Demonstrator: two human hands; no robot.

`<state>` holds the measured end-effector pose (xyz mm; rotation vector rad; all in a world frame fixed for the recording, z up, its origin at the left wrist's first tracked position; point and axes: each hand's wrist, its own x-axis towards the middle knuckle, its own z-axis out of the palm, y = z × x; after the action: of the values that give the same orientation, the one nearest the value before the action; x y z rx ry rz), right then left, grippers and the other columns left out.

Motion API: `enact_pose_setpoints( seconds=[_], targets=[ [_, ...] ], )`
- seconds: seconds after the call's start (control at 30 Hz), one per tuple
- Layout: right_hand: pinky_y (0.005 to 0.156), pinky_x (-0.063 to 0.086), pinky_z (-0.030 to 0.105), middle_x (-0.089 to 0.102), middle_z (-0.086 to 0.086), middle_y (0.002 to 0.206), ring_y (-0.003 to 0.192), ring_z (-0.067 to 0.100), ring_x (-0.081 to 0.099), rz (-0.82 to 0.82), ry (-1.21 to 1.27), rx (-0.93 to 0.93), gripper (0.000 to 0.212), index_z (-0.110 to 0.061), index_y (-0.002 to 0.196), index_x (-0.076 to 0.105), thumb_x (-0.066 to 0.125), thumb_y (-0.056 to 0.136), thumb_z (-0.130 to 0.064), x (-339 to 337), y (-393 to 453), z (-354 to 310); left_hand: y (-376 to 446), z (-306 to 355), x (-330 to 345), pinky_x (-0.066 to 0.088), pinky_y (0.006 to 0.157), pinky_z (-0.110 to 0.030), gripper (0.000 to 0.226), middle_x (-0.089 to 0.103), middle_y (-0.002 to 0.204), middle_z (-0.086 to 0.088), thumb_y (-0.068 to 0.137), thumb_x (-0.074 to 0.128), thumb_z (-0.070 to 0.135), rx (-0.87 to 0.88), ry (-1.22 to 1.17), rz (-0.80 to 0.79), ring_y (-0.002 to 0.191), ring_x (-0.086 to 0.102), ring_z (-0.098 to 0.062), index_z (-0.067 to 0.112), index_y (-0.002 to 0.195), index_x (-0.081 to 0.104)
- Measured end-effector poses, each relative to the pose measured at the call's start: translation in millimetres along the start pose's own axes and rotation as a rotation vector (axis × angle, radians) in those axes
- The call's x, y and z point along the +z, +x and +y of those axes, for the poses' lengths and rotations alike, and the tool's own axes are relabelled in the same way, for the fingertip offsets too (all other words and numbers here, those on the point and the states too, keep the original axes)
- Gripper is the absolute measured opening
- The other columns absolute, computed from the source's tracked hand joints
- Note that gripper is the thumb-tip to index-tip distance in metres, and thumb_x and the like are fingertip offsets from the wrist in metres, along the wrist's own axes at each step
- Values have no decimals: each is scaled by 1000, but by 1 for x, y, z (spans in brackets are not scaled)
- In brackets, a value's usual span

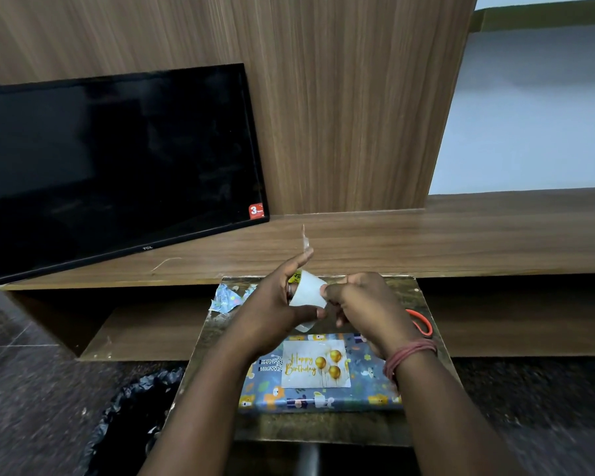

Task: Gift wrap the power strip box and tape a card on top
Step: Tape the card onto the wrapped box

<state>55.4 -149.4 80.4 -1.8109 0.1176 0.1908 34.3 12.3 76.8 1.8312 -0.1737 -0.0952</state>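
Observation:
The wrapped box (368, 389), in blue paper with cartoon animals, lies on a small worn table (323, 431). A grey "Happy Birthday" card (315, 369) with gold balloons rests on top of it. Above the box, my left hand (272, 310) holds a roll of clear tape (306, 293), with a short strip of tape (304, 240) stuck to its raised fingertip. My right hand (361, 304) pinches the tape at the roll's edge.
Orange-handled scissors (421, 321) lie at the table's right, partly behind my right hand. Scraps of wrapping paper (227, 297) sit at the table's far left. A black TV (110, 166) leans on the wooden shelf. A black bin bag (134, 413) lies on the floor, left.

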Motion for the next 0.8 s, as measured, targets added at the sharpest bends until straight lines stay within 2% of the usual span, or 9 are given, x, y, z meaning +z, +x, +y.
enact_pose_setpoints(
  seconds=[0.07, 0.2, 0.27, 0.37, 0.5, 0.57, 0.63, 0.7, 0.8],
  targets=[
    [53, 47, 29, 68, 10, 58, 48, 18, 59, 38, -93, -17, 25, 3, 74, 69, 70, 86, -20, -2, -2, -2, -1, 1, 3, 47, 65, -27, 94, 66, 71, -6, 84, 77, -4, 24, 60, 3, 67, 58, -11, 47, 152, 35],
    [46, 43, 22, 69, 12, 57, 46, 18, 61, 92, -105, -11, 24, -1, 74, 72, 78, 83, -22, -7, 2, 3, -4, 2, 14, 38, 55, -10, 94, 52, 54, 24, 86, 73, -8, 77, 153, 27, 50, 44, 4, 47, 151, 34],
    [47, 49, 28, 70, 14, 60, 51, 24, 65, 112, -113, 13, 28, -1, 74, 71, 84, 78, -26, -10, 6, 5, -4, -1, 16, 43, 58, -14, 95, 57, 61, 22, 86, 72, -8, 93, 149, 35, 56, 48, 3, 50, 150, 34],
    [63, 60, 45, 73, 16, 66, 53, 27, 67, 84, -92, 55, 43, 2, 78, 72, 91, 67, -35, -19, 11, 9, -4, -3, 18, 53, 69, -19, 97, 71, 82, 6, 86, 71, -11, 102, 54, 28, 76, 64, -6, 50, 151, 34],
    [57, 56, 37, 64, 12, 61, 44, 18, 56, 11, 115, 87, 57, 11, 97, 67, 92, 69, -31, -28, 11, 15, -5, 3, 18, 49, 64, -12, 96, 70, 75, 8, 85, 72, -13, 117, -54, 31, 68, 63, 0, 45, 151, 34],
    [60, 58, 35, 61, 11, 66, 48, 15, 57, -12, 258, 116, 47, 8, 101, 68, 87, 77, -27, -29, 11, 14, -3, 2, 19, 49, 62, -13, 97, 68, 77, 7, 83, 75, -11, 103, -81, 53, 65, 60, 1, 46, 151, 36],
    [72, 63, 40, 64, 13, 78, 61, 18, 63, -66, 336, 137, 34, 4, 99, 70, 81, 83, -23, -29, 10, 13, 0, -1, 20, 52, 65, -16, 99, 70, 83, 4, 81, 77, -10, 93, -88, 85, 70, 63, -1, 45, 152, 36],
    [80, 62, 45, 71, 15, 86, 79, 24, 69, -139, 304, 130, 17, -2, 95, 72, 76, 88, -17, -26, 8, 15, 4, -8, 21, 55, 71, -21, 100, 75, 96, -3, 82, 77, -9, 70, -121, 93, 81, 68, -7, 45, 154, 34],
    [86, 61, 44, 72, 17, 93, 85, 22, 69, -241, 303, 103, 8, -3, 99, 70, 69, 93, -8, -22, 8, 19, 7, -16, 20, 56, 87, -27, 96, 72, 120, -8, 86, 77, 0, 48, -130, 99, 106, 70, -18, 50, 154, 31]
  ],
)
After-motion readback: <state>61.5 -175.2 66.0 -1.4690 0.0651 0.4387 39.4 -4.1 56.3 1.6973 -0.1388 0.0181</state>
